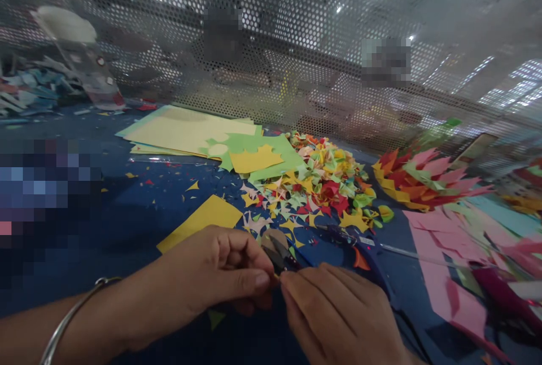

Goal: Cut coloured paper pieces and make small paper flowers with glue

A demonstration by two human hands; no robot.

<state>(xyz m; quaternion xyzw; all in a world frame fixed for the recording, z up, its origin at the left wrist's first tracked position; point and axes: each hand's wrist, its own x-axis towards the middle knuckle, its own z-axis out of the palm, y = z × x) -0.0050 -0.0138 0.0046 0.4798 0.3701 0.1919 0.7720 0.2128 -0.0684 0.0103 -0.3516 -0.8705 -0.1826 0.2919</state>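
Note:
My left hand (pixel 228 269), a metal bracelet at its wrist, is closed in a pinch with thumb against fingers. Its fingertips meet those of my right hand (pixel 339 308), which is curled palm down. A tiny bit of yellow paper (pixel 277 277) shows between them, mostly covered. Dark scissors blades (pixel 277 249), slightly apart, stick out beyond my right fingers; their handles are hidden behind that hand. Just past my left hand lies a yellow paper sheet (pixel 203 221). Cut star-like paper scraps (pixel 292 226) lie beyond the blades.
A heap of colored paper pieces (pixel 326 173) lies ahead, beside stacked sheets (pixel 186 127). To the right are a layered paper flower (pixel 423 178), a dark blue glue gun (pixel 351 238), pink strips (pixel 444 240) and a purple glue gun (pixel 503 297). A perforated screen (pixel 275 71) stands behind.

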